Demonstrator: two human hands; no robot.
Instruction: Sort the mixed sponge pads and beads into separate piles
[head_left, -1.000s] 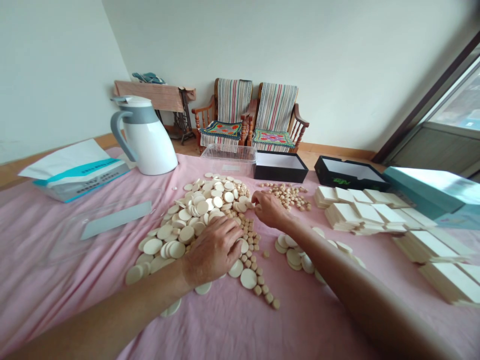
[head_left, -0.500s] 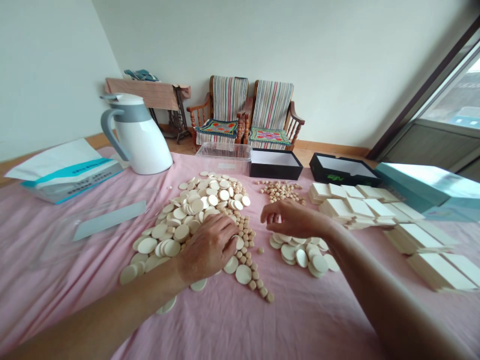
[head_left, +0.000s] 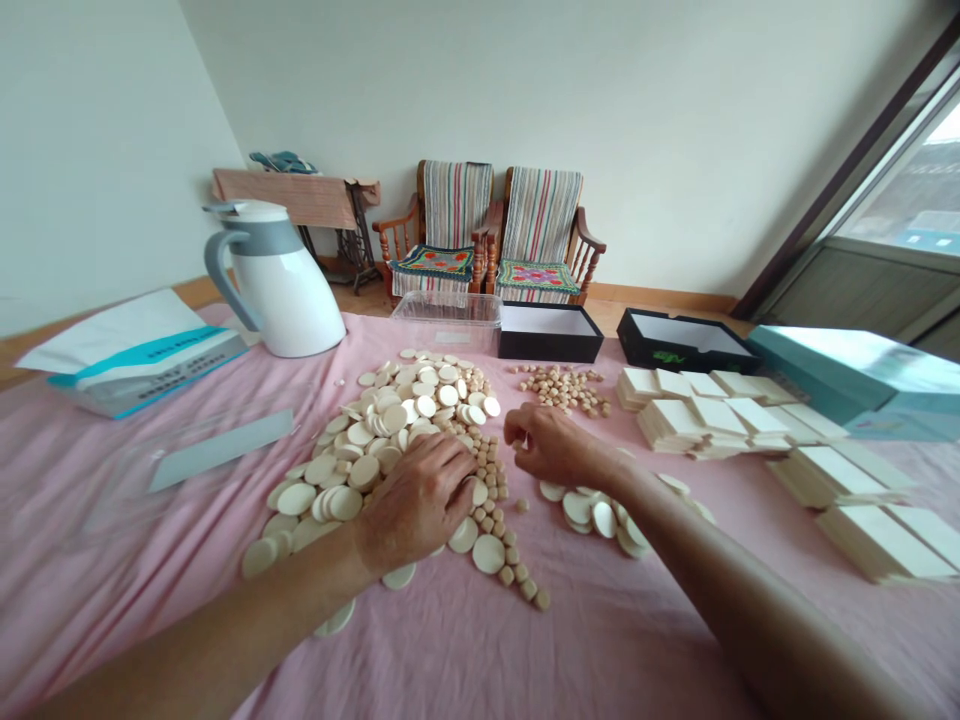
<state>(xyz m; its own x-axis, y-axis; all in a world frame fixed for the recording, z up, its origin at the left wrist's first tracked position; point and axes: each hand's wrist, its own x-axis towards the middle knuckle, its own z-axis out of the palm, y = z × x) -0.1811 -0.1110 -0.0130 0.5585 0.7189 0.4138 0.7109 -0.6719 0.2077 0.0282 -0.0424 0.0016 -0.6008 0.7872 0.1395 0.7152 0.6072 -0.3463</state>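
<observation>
Across a worktop (head_left: 142, 580) spread with pink cloth, seen from above the person's own forearms:
- Two wooden armchairs with striped covers (head_left: 487, 225) stand against the far wall, beyond the worktop.
- A teal box (head_left: 847, 375) sits at the far right.
- A white jug with a grey handle (head_left: 277, 290) stands at the far left.
- Stacks of cream rectangular tiles (head_left: 712, 420) fill the right side, below two open black boxes (head_left: 550, 333).
- A large heap of cream discs (head_left: 375, 440) lies at the centre, with a smaller group of discs (head_left: 596, 515) to its right.
- The hands are apart. The left hand (head_left: 416, 500) rests spread over the heap's edge. The right hand (head_left: 555, 447) is curled, and whether it pinches anything cannot be told.
- A trail of small round pellets (head_left: 495, 500) runs down between the hands, and a cluster of pellets (head_left: 561, 390) lies just beyond the right hand.
</observation>
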